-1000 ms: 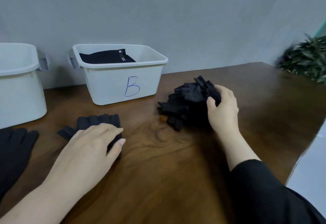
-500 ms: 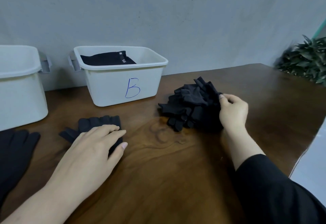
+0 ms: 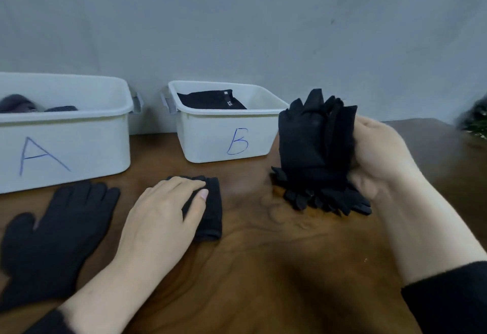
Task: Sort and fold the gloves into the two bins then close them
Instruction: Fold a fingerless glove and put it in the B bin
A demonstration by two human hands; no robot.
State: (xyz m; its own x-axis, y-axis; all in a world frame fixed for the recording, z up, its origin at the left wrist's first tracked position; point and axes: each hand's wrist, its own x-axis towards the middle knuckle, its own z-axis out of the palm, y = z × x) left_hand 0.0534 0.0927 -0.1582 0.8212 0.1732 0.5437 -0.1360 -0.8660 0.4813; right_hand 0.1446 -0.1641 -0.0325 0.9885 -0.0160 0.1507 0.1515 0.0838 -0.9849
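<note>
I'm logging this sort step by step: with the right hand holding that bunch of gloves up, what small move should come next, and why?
Probably draw one glove off the bunch of black gloves that the right hand grips above the table. Several are clumped together, more lie beneath, and the left hand only rests flat on a folded glove, so it could pull one free.

Both hands are bare, with black sleeves (soft, slightly fuzzy fabric) covering the forearms.

Black glove bundle upright on table, fingers up, folded glove lying flat, open glove beside it, white bins A and B lidless, holding dark gloves
</note>
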